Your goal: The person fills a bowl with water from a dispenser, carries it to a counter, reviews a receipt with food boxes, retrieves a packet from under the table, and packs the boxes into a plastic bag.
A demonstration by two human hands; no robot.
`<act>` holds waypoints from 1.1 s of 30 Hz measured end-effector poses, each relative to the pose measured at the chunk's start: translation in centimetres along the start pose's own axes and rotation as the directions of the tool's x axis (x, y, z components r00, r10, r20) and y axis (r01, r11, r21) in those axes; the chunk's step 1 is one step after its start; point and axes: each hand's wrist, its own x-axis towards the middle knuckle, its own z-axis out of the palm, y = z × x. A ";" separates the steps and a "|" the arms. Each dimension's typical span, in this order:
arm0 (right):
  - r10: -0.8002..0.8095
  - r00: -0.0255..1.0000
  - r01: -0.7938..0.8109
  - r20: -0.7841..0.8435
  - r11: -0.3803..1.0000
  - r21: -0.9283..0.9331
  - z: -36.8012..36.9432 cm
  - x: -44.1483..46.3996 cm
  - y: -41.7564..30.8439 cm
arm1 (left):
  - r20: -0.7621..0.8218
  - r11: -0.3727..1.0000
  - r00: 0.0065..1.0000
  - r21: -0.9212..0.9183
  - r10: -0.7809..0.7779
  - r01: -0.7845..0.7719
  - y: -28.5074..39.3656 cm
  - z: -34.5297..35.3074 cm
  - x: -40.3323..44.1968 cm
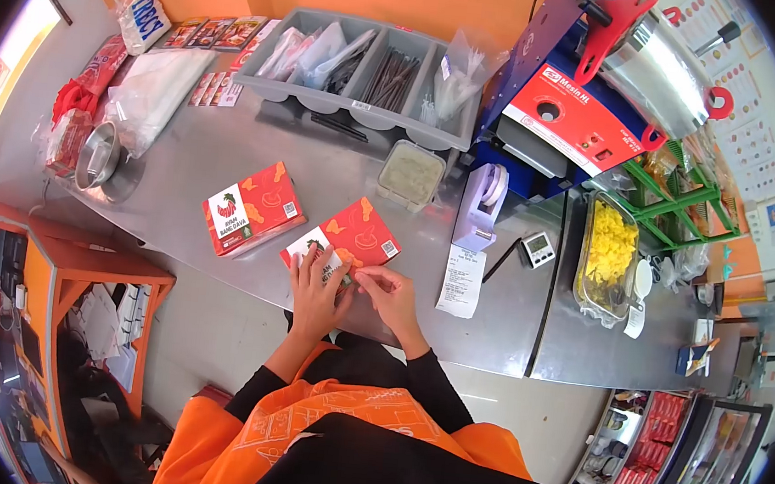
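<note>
Two red and white printed food boxes lie on the steel counter. My left hand (319, 284) rests on the nearer food box (363, 231), fingers spread flat over its white label side. At that box's front edge is my right hand (392, 300), its thumb and index finger pinched together. Whatever is between those fingertips is too small to make out. The other food box (257, 210) sits to the left, apart from both hands, with its lid closed.
Behind the boxes stand a grey divided bin (327, 94) of cutlery and a lidded container (411, 176). To the right are a tape dispenser (479, 215), a receipt (462, 281), a timer (537, 249) and a yellow-filled tray (610, 252). A metal bowl (98, 157) sits far left.
</note>
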 end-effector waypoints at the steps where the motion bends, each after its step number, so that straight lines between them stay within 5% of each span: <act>1: 0.016 1.000 -0.016 0.012 1.000 0.000 0.1 -0.1 0.2 | -0.005 1.000 1.000 -0.003 0.008 -0.008 -0.1 0.0 -0.1; 7: -0.179 0.977 0.173 -0.118 0.983 -0.054 0.6 -0.1 2.1 | 0.044 0.999 0.998 -0.027 0.034 -0.033 -0.5 -0.3 -0.3; 11: -0.396 0.911 0.285 -0.115 0.806 -0.519 -0.7 -0.2 3.0 | 0.072 0.997 0.995 0.024 0.065 -0.067 -0.2 -0.7 -0.2; 15: -0.616 0.770 0.112 -0.163 0.382 -0.917 -4.2 -1.7 2.1 | 0.070 0.999 0.996 -0.005 0.052 -0.052 -0.2 -0.7 0.3; 17: -0.787 0.513 -0.168 -0.343 0.300 -0.939 -6.7 -2.1 0.0 | 0.082 0.998 0.995 -0.021 0.057 -0.055 -0.4 -1.0 -0.1; 20: -0.739 0.538 -0.490 -0.405 0.116 -0.864 -11.6 -2.8 3.1 | 0.097 0.994 0.991 -0.064 0.095 -0.089 -1.2 -1.7 0.5; 23: -0.226 0.774 -0.331 -0.591 0.651 -0.683 -12.3 -3.8 2.2 | 0.096 0.983 0.985 -0.130 0.140 -0.128 -2.6 -2.4 1.2; 26: 0.067 0.897 -0.382 -0.437 0.616 -0.689 -11.7 -4.1 0.3 | 0.110 0.984 0.985 -0.135 0.134 -0.119 -2.6 -2.8 1.6; 28: -0.024 0.951 -0.123 -0.309 0.886 -0.448 -9.7 -3.6 -1.4 | 0.110 0.988 0.988 -0.123 0.106 -0.092 -2.2 -2.8 1.6; 30: -0.152 0.964 0.134 -0.217 0.986 -0.097 -6.5 -3.0 -3.0 | 0.119 0.991 0.990 -0.121 0.077 -0.063 -1.9 -2.8 1.6; 33: -0.009 0.987 -0.019 0.160 0.985 0.172 -3.3 -0.9 -6.0 | 0.089 0.981 0.996 -0.196 0.027 -0.009 -1.9 -2.4 1.4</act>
